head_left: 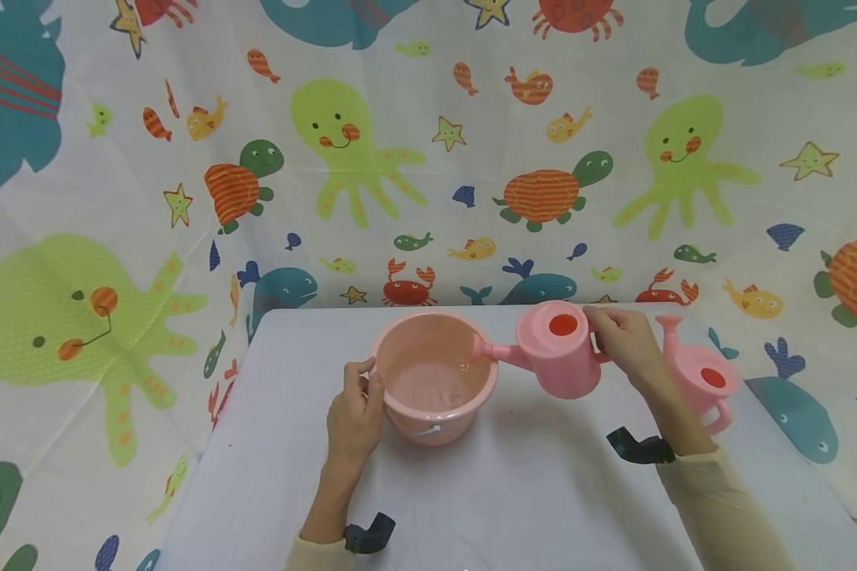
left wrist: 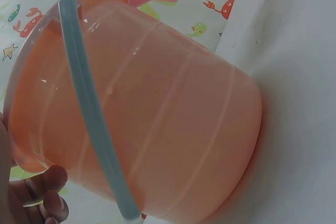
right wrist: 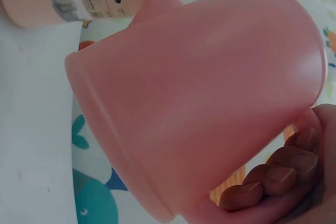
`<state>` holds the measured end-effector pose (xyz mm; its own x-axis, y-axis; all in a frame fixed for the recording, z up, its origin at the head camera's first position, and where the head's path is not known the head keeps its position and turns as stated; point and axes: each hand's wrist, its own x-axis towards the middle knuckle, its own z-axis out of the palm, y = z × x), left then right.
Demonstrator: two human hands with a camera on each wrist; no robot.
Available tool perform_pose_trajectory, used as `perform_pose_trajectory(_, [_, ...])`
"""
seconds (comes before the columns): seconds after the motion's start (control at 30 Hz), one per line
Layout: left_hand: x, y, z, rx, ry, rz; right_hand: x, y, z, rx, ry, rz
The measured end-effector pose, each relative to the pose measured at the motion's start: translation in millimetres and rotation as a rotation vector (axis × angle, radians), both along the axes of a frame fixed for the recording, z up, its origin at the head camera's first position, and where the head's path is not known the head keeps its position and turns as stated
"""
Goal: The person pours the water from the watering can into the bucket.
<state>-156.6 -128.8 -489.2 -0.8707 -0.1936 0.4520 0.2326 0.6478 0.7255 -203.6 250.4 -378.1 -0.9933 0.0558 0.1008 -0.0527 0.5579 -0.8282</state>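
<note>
A peach-pink bucket point(head_left: 439, 414) stands upright on the table, its grey-blue carrying handle point(left wrist: 94, 114) hanging down one side. At the bucket's left rim, my left hand point(head_left: 357, 408) grips the edge with thumb and curled fingers. My right hand point(head_left: 627, 345) holds a pink watering can point(head_left: 564, 365) by its handle, the fingers wrapped through the loop in the right wrist view. Raised above the table, the can has its spout point(head_left: 503, 351) pointing left, with the spout's head over the bucket's right inner side. Bright glints show inside the bucket below that head.
A second pink watering can point(head_left: 707, 369) stands to the right, partly behind my right forearm. White cloth covers the table point(head_left: 278, 460). A curtain point(head_left: 414, 159) printed with sea animals hangs behind and along both sides. The bucket bears a label point(right wrist: 89, 1).
</note>
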Motion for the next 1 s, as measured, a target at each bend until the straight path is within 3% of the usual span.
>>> perform_pose_trajectory(0.33, [1.0,3.3,1.2,0.005,-0.045,-0.020,10.6,8.3,-10.5,-0.060,0.019,-0.009])
perform_pose_trajectory(0.6, [2.7,0.6,3.0,0.002,-0.120,-0.021,18.0,13.4,-20.7,-0.099,-0.030,-0.057])
perform_pose_trajectory(1.0, [2.8,-0.4,0.6,0.000,-0.122,-0.024,27.7,28.8,-37.4,-0.176,-0.050,-0.113])
